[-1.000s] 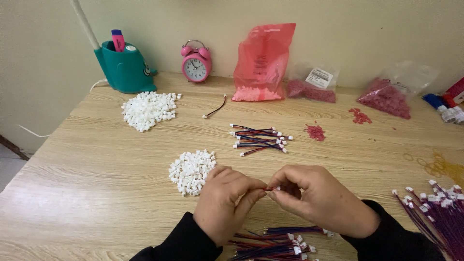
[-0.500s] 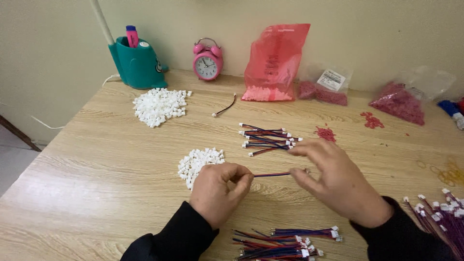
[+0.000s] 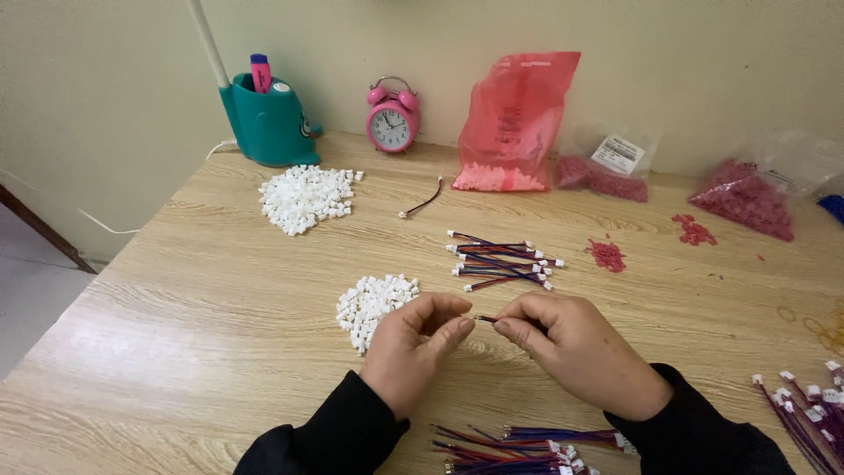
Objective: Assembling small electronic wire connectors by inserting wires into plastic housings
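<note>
My left hand [image 3: 413, 347] and my right hand [image 3: 571, 347] meet over the wooden table [image 3: 193, 299], both pinching a short thin wire [image 3: 486, 318] between their fingertips. Only a small piece of that wire shows between the thumbs. Just left of my left hand lies a small heap of white plastic connectors [image 3: 374, 303]. Beyond my hands rests a bundle of red and blue wires with white ends [image 3: 501, 261]. More such wires [image 3: 519, 444] lie close to my body between my black sleeves.
A bigger heap of white connectors [image 3: 306, 197], a single loose wire [image 3: 422, 203], a teal pen holder [image 3: 266, 123], a pink alarm clock [image 3: 392, 116] and pink bags [image 3: 514, 119] of red parts stand at the back. Wires [image 3: 804, 405] lie at the right edge.
My hands spread apart along the wire half a second ago and have come back together. The camera has moved and shows more of the table's left side.
</note>
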